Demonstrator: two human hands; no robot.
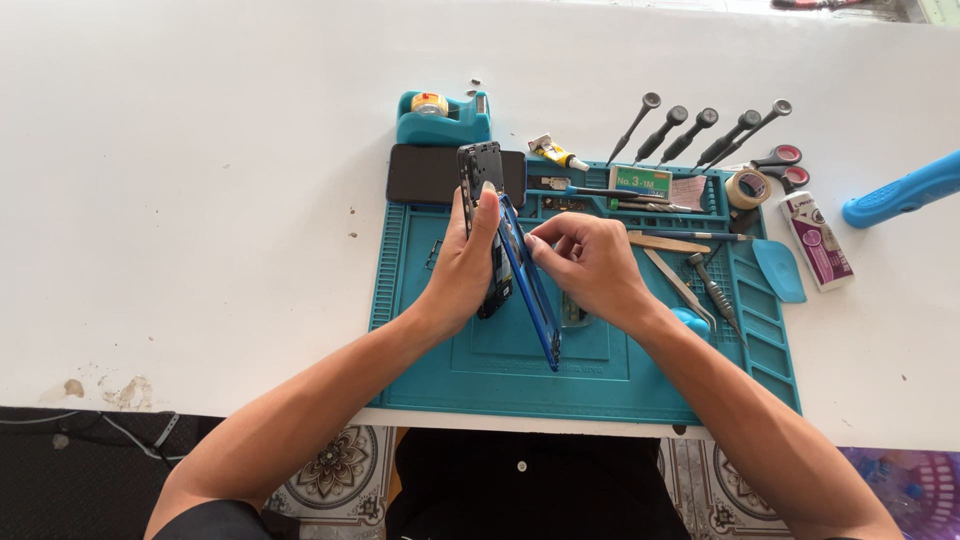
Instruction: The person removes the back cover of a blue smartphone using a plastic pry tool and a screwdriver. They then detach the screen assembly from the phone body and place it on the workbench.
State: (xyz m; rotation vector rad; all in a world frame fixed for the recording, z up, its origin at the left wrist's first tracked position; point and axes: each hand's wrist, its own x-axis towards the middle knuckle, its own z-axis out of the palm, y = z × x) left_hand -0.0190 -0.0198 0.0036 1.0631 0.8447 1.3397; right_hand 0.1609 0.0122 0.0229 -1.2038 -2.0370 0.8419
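A person is working over a teal repair mat (600, 375) at the near edge of a white tabletop (200, 200), the left hand (465, 265) gripping an opened phone body (480, 170) upright while the right hand (590, 262) is pinching its blue back cover (535, 300), fingers narrowed on the thin edge. Both parts are looking light, stiff and easily cracked, best held by their long rims. Farther back, screwdrivers (690, 130), a tape dispenser (443, 118) and scissors (785, 165) are crowding the mat's far side, while bare tabletop is lying open to the left.
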